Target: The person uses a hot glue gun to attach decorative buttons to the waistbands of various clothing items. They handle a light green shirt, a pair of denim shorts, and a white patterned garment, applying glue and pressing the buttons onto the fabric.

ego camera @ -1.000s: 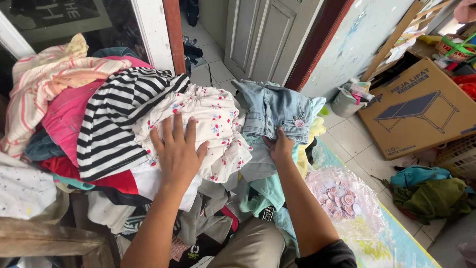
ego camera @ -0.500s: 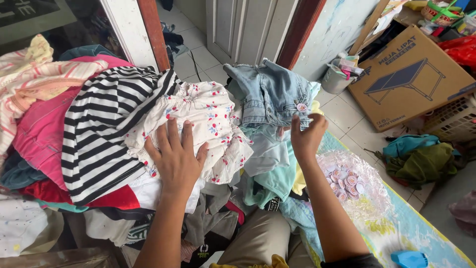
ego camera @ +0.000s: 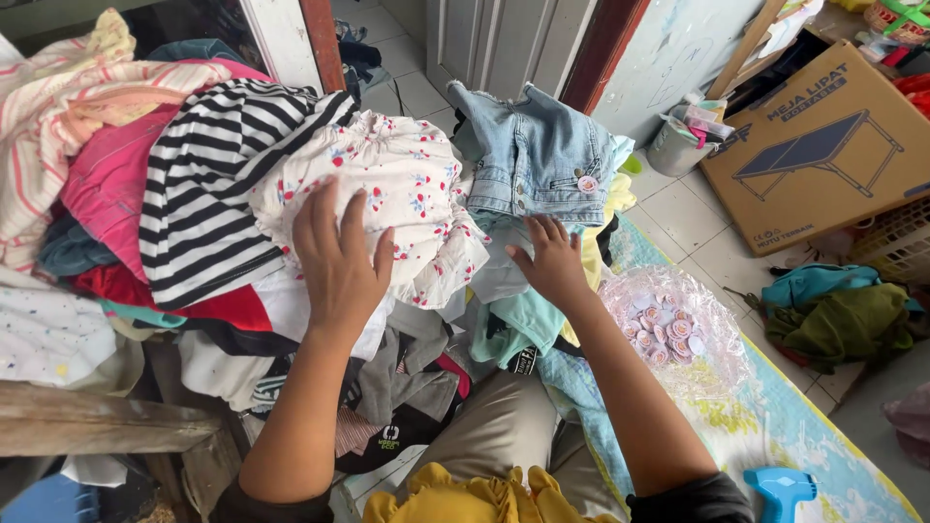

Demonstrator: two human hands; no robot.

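Observation:
My left hand (ego camera: 339,261) lies flat, fingers spread, on a white garment with small red flowers (ego camera: 397,184) on top of a big heap of clothes. My right hand (ego camera: 552,260) rests with fingers apart on pale cloth just below a light blue denim piece (ego camera: 533,155) with a pink button. A black and white striped top (ego camera: 208,179) lies left of the floral garment. Neither hand grips anything.
Pink and striped clothes (ego camera: 87,116) pile up at the left above a wooden plank (ego camera: 87,421). A clear plastic bag of round pink pieces (ego camera: 673,329) lies on a patterned mat (ego camera: 785,436). A cardboard box (ego camera: 823,145), green clothes (ego camera: 843,320) and a small bucket (ego camera: 678,145) stand at the right.
My right hand has come down from the denim piece's edge to the pale cloth below it. My left hand stays on the floral garment. The view has shifted slightly.

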